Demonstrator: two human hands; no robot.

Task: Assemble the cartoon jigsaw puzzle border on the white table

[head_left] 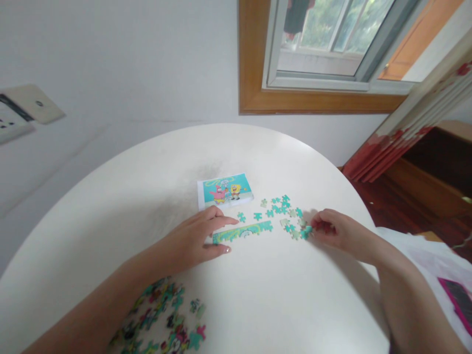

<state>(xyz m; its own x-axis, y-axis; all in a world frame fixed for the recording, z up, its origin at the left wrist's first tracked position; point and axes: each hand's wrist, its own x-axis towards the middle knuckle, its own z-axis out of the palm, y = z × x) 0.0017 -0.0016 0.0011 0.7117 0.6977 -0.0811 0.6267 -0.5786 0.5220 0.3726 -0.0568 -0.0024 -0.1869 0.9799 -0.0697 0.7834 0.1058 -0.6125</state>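
Note:
My left hand (201,236) rests on the table with its fingers apart, around the left end of a joined strip of jigsaw puzzle (241,233) in teal and green. Its index finger points toward a loose teal piece (241,217) above the strip. At the right, my right hand (330,228) has its fingers curled in a pinch on a teal puzzle piece (308,229), at the edge of a cluster of loose teal and pale pieces (283,209). Its fingertips partly hide that piece. Behind the strip lies a picture card (226,191) with cartoon figures on it.
A heap of mixed puzzle pieces (162,314) lies at the near left, partly behind my left forearm. The round white table (258,295) meets a wall with a window (324,44). Beyond its right edge are white plastic (409,250) and a pink-edged dark object (457,300).

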